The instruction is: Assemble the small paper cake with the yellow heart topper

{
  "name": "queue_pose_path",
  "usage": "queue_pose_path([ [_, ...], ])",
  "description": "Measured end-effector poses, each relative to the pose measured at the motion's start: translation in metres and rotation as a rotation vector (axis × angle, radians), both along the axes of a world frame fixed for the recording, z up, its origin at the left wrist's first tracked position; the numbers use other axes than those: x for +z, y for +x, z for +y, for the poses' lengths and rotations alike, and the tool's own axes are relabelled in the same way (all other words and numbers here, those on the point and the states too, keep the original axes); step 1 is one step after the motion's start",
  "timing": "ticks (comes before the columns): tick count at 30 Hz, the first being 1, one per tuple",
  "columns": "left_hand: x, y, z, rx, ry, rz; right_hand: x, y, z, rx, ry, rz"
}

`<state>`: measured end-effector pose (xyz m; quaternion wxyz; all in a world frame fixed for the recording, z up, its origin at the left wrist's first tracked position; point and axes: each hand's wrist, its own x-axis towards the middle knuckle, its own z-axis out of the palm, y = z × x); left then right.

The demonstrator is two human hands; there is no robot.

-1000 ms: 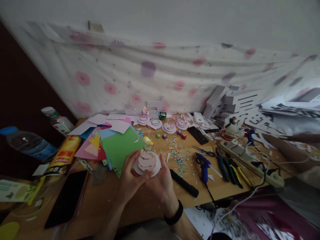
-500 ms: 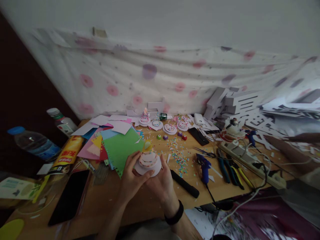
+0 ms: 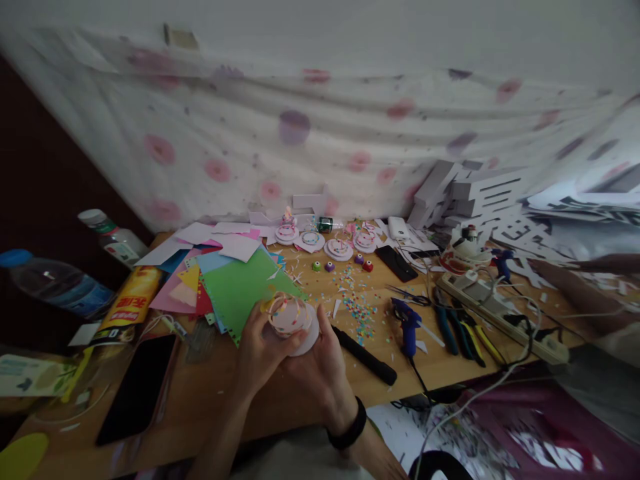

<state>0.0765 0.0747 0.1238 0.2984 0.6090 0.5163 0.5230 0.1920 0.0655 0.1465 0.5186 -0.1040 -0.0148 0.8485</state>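
Note:
Both of my hands hold a small round paper cake (image 3: 291, 319) with white tiers and coloured trim above the wooden table (image 3: 215, 393). My left hand (image 3: 259, 353) grips its left side with the thumb on the base. My right hand (image 3: 320, 367), with a black band on the wrist, cups it from below and the right. The cake is tilted towards the left. Several similar paper cakes (image 3: 339, 248) stand in a row at the back of the table.
Coloured paper sheets (image 3: 235, 287) lie left of my hands, confetti (image 3: 357, 308) to the right. A black phone (image 3: 137, 387), a crisp tube (image 3: 127, 305), water bottles (image 3: 55, 283), a blue glue gun (image 3: 407, 323), pliers (image 3: 453, 330), a power strip (image 3: 500, 313) and another person's arm (image 3: 580, 293) surround them.
The paper cake has been turned and tipped to the left in my hands. The view has shifted slightly; nothing on the table moved.

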Motion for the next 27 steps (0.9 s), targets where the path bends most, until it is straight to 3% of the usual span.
queue_pose_path([
  [8,0.005,-0.001,-0.002,0.008,-0.146,-0.036,-0.004,-0.002,0.000,0.008,0.053,-0.011],
  [13,0.001,0.001,-0.003,-0.017,-0.141,-0.055,-0.006,-0.001,0.000,-0.002,0.028,0.005],
  [20,-0.008,-0.012,-0.008,-0.162,0.049,0.050,-0.006,0.003,-0.001,-0.031,0.035,-0.014],
  [27,0.011,-0.019,-0.007,-0.245,0.171,0.080,-0.002,0.003,-0.005,0.006,0.032,-0.004],
])
